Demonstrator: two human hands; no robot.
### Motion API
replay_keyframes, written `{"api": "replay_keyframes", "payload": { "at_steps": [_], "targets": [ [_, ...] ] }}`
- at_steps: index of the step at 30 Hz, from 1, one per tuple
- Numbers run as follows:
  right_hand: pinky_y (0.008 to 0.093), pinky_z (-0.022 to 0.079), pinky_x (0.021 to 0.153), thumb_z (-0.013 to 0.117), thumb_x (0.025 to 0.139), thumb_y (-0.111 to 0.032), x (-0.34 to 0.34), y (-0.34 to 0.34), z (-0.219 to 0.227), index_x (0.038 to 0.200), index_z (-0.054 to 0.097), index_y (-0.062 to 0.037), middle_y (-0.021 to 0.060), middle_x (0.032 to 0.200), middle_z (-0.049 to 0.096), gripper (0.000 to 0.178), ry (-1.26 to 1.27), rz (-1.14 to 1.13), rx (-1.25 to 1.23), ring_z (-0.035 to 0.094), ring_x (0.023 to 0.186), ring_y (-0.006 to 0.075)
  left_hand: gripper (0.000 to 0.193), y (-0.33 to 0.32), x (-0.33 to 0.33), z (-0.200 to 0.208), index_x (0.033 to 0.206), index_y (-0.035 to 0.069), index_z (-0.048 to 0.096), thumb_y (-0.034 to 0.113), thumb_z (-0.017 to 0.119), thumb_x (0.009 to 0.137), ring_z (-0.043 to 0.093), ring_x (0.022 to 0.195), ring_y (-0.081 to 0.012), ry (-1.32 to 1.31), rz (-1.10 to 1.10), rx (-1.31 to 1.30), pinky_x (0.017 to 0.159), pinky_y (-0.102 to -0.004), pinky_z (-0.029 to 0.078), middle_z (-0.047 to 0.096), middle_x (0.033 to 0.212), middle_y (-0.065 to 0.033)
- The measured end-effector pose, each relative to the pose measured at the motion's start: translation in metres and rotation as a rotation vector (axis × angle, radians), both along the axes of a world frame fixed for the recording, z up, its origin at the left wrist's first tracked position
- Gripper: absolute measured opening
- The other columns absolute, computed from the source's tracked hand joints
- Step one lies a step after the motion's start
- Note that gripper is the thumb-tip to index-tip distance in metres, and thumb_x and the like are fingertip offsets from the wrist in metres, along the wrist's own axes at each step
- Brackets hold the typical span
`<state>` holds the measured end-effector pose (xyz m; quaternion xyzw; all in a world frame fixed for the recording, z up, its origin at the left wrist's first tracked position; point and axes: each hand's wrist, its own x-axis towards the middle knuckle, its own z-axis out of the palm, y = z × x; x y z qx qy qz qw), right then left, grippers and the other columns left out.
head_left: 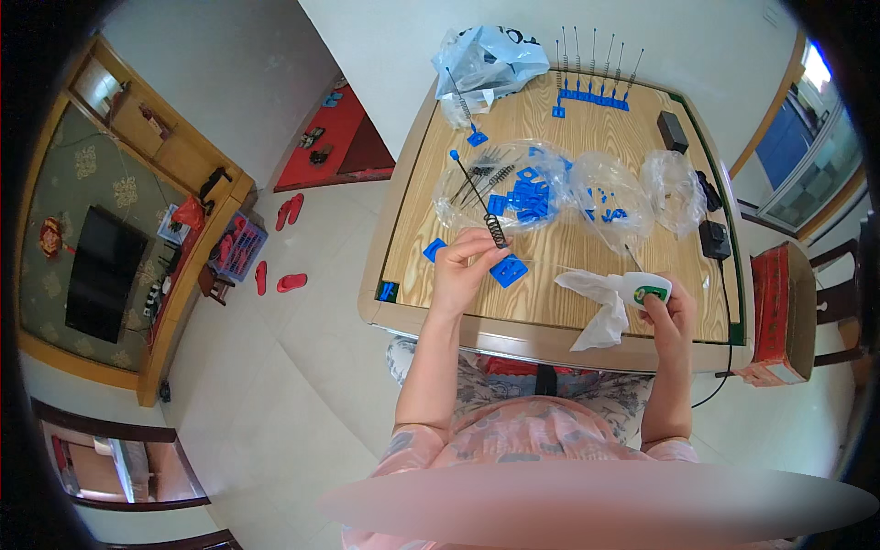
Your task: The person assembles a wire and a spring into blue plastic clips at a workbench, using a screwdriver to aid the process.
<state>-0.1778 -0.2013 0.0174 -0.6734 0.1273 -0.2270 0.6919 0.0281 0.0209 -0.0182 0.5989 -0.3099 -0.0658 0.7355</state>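
My left hand pinches the lower end of a black spring rod, which leans up and left to a blue tip. A blue square base is right by its fingertips; whether it is joined to the rod I cannot tell. My right hand is closed round a white handheld tool with a green panel, the thumb on that panel. A thin shaft points up from the tool. Crumpled white tissue hangs beside it, over the table's near part. Another blue piece lies left of my left hand.
Clear plastic bags hold blue parts, black rods and springs, and small blue pieces. Several assembled spring rods stand at the back right, another at the back left. A cable runs from a black adapter over the right edge.
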Motion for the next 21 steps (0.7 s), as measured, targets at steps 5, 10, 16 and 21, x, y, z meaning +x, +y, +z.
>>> {"api": "replay_keyframes", "payload": {
  "at_steps": [5,10,16,21],
  "targets": [
    [0.0192,0.042,0.059,0.054,0.082,-0.003,0.0002,0.0002,0.0004,0.094,0.057,0.0000,0.0010,0.082,0.056,0.012,0.007,0.001,-0.017,0.051,0.069,0.0055,0.013,0.0005,0.0003,-0.0007,0.084,0.001,0.069,-0.002,0.068,0.072,0.056,0.086,-0.0149,-0.008,0.003,0.002,0.078,-0.0266,0.043,0.065,0.088,-0.0064],
    [0.0187,0.041,0.059,0.054,0.082,-0.003,0.0011,0.0032,0.0036,0.093,0.057,0.0000,0.0008,0.082,0.056,0.011,-0.005,-0.005,0.000,0.051,0.069,0.0053,0.013,0.0007,0.0005,-0.0012,0.084,0.002,0.069,-0.003,0.068,0.072,0.056,0.086,-0.0149,-0.001,0.002,-0.006,0.078,-0.0266,0.043,0.065,0.088,-0.0065],
    [0.0186,0.041,0.059,0.054,0.082,-0.002,0.0010,0.0021,0.0032,0.093,0.057,0.0003,0.0011,0.082,0.056,0.011,0.004,0.000,-0.016,0.051,0.069,0.0055,0.014,0.0012,0.0010,-0.0016,0.085,0.002,0.069,-0.003,0.068,0.072,0.056,0.086,-0.0147,0.006,-0.009,-0.017,0.078,-0.0262,0.043,0.065,0.087,-0.0061],
    [0.0190,0.041,0.058,0.055,0.082,-0.002,0.0017,0.0026,0.0025,0.094,0.058,0.0008,0.0019,0.082,0.057,0.013,-0.005,-0.014,-0.021,0.051,0.069,0.0059,0.013,0.0007,0.0004,0.0001,0.084,0.002,0.069,-0.003,0.067,0.072,0.056,0.085,-0.0146,0.009,0.000,0.000,0.077,-0.0261,0.043,0.065,0.086,-0.0062]
  ]
}}
